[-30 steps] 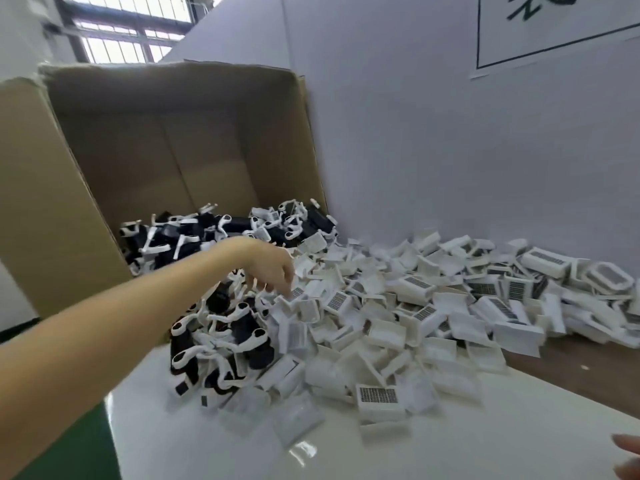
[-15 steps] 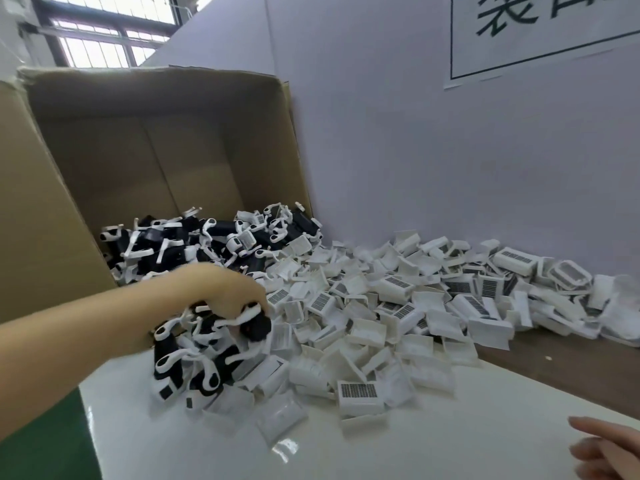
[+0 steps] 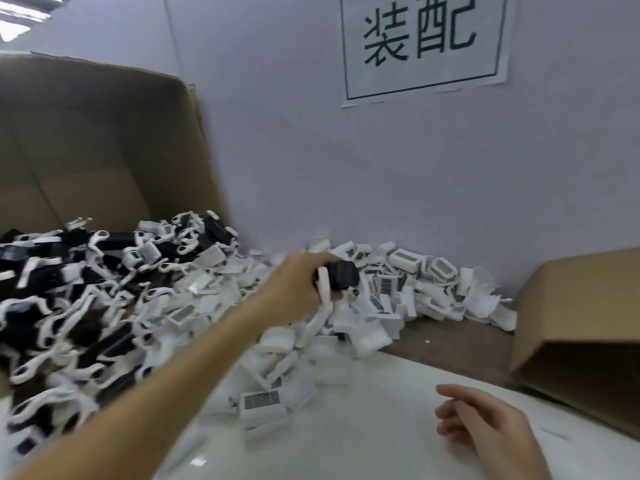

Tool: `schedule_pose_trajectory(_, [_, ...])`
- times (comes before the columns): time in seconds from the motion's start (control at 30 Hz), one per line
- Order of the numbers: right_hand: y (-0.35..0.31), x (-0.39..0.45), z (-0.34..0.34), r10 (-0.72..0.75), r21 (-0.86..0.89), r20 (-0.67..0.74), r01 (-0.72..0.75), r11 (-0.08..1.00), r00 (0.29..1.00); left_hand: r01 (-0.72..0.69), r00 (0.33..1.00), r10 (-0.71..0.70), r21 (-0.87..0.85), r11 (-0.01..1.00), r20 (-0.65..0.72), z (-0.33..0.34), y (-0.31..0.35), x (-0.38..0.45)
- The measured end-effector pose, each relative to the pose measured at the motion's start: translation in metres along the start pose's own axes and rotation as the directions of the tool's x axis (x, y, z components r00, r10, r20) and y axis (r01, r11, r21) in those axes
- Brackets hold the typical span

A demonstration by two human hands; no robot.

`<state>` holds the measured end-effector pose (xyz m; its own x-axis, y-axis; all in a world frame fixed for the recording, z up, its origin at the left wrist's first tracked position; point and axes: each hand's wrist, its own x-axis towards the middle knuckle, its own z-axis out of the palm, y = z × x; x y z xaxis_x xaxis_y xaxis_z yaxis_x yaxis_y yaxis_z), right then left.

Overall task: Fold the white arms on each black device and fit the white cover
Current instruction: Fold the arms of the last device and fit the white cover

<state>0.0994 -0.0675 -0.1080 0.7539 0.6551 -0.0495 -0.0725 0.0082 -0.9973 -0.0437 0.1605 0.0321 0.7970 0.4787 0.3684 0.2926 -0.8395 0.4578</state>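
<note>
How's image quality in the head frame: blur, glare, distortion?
Head view: motion blur smears the left forearm and the pile of black devices at lower left; the left hand gripping one black device is fairly sharp, the right hand soft. The wall sign reads clearly. Small glare spots on the white table. Wide-angle bending shows at the cardboard box.

Devices [image 3: 69, 306] left of covers [image 3: 398, 289]
</note>
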Motion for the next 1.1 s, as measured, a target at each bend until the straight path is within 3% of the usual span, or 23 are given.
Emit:
schedule_pose_trajectory(0.1, [-0.002, 0.001, -0.002, 0.0, 0.127, -0.056, 0.007, 0.992, 0.998, -0.12, 0.979, 0.098, -0.118, 0.986, -0.179, 0.065, 0.036, -0.007])
schedule_pose_trajectory(0.23, [-0.002, 0.001, -0.006, -0.018, 0.235, -0.119, 0.046, 0.971, 0.993, -0.216, 0.93, 0.236, 0.101, 0.971, -0.283, 0.137, 0.065, -0.027])
schedule_pose_trajectory(0.33, [-0.001, -0.005, -0.007, -0.168, 0.09, -0.084, 0.176, 0.98, 0.982, -0.237, 0.903, 0.267, 0.129, 0.963, -0.337, 0.17, 0.072, -0.038])
schedule_pose_trajectory(0.47, [0.001, -0.003, -0.006, -0.214, -0.019, -0.144, 0.213, 0.977, 0.966, -0.319, 0.873, 0.319, 0.065, 0.946, -0.369, 0.189, 0.07, -0.043])
schedule_pose_trajectory(0.53, [0.001, -0.001, -0.008, -0.219, -0.063, -0.207, 0.21, 0.976, 0.954, -0.296, 0.884, 0.251, -0.057, 0.953, -0.393, 0.195, 0.065, -0.041])
schedule_pose_trajectory(0.63, [0.003, -0.001, -0.009, -0.254, -0.091, -0.296, 0.238, 0.967, 0.921, -0.169, 0.916, 0.016, -0.35, 0.921, -0.4, 0.196, 0.072, -0.041])
schedule_pose_trajectory(0.7, [0.004, -0.002, -0.009, -0.288, -0.08, -0.366, 0.279, 0.957, 0.885, -0.034, 0.899, -0.166, -0.44, 0.897, -0.407, 0.199, 0.08, -0.041])
schedule_pose_trajectory(0.77, [0.004, -0.001, -0.012, -0.319, -0.052, -0.42, 0.328, 0.943, 0.85, 0.114, 0.876, -0.372, -0.617, 0.779, -0.308, 0.204, 0.084, -0.04])
schedule_pose_trajectory(0.8, [0.004, -0.001, -0.013, -0.331, -0.042, -0.417, 0.345, 0.937, 0.847, 0.182, 0.876, -0.448, -0.739, 0.648, -0.177, 0.205, 0.088, -0.04])
schedule_pose_trajectory(0.87, [0.005, -0.002, -0.013, -0.37, -0.06, -0.346, 0.373, 0.926, 0.862, 0.324, 0.873, -0.456, -0.905, 0.277, 0.173, 0.2, 0.099, -0.04])
schedule_pose_trajectory(0.9, [0.007, -0.003, -0.012, -0.403, -0.102, -0.294, 0.39, 0.915, 0.867, 0.367, 0.856, -0.429, -0.923, 0.113, 0.288, 0.198, 0.102, -0.039])
schedule_pose_trajectory(0.93, [0.007, -0.004, -0.009, -0.438, -0.163, -0.241, 0.408, 0.898, 0.866, 0.375, 0.843, -0.421, -0.927, 0.015, 0.334, 0.196, 0.103, -0.038])
schedule_pose_trajectory(1.0, [0.008, -0.005, -0.004, -0.499, -0.28, -0.171, 0.443, 0.851, 0.85, 0.346, 0.832, -0.453, -0.938, -0.027, 0.32, 0.193, 0.101, -0.035])
schedule_pose_trajectory(1.1, [0.011, -0.001, -0.004, -0.526, -0.387, -0.121, 0.448, 0.806, 0.842, 0.294, 0.847, -0.484, -0.953, 0.079, 0.221, 0.189, 0.097, -0.037])
